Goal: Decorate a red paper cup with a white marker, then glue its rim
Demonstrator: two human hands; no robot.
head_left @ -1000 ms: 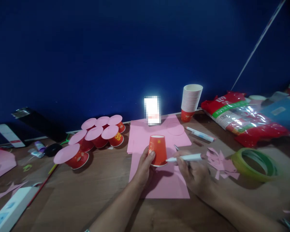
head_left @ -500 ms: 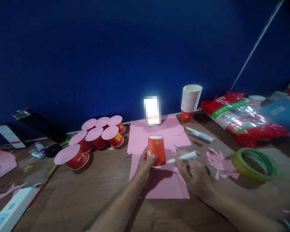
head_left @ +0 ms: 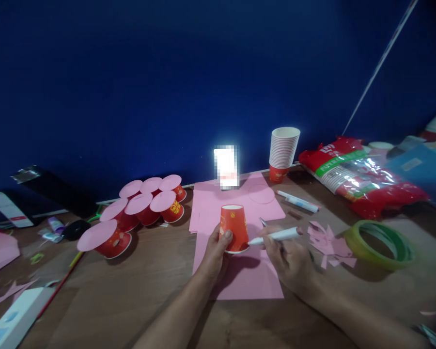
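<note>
My left hand [head_left: 218, 245] is closed around the side of a red paper cup [head_left: 236, 228], which is upside down above pink paper [head_left: 254, 281]. In my right hand [head_left: 288, 259] is a white marker [head_left: 281, 234], its tip pointing left at the cup's lower rim. Whether the tip touches the rim, I cannot tell. A small metallic point [head_left: 262, 222] sticks out beyond the right fingers; the rest of it is hidden by the hand. Behind the cup, more pink sheets [head_left: 207, 201] lie stacked, and a circle is drawn on one.
Several red cups topped with pink discs [head_left: 140, 203] stand left. A cup stack [head_left: 284, 152], a second marker [head_left: 298, 201], a bag of paper cups [head_left: 363, 174], pink scraps [head_left: 329, 242] and a tape roll [head_left: 380, 245] are right. A power strip [head_left: 20, 315] lies front left.
The whole view has shifted slightly, so the table things appear a little further left. Both hands keep their hold on the cup and marker, with the marker tip still near the rim.
</note>
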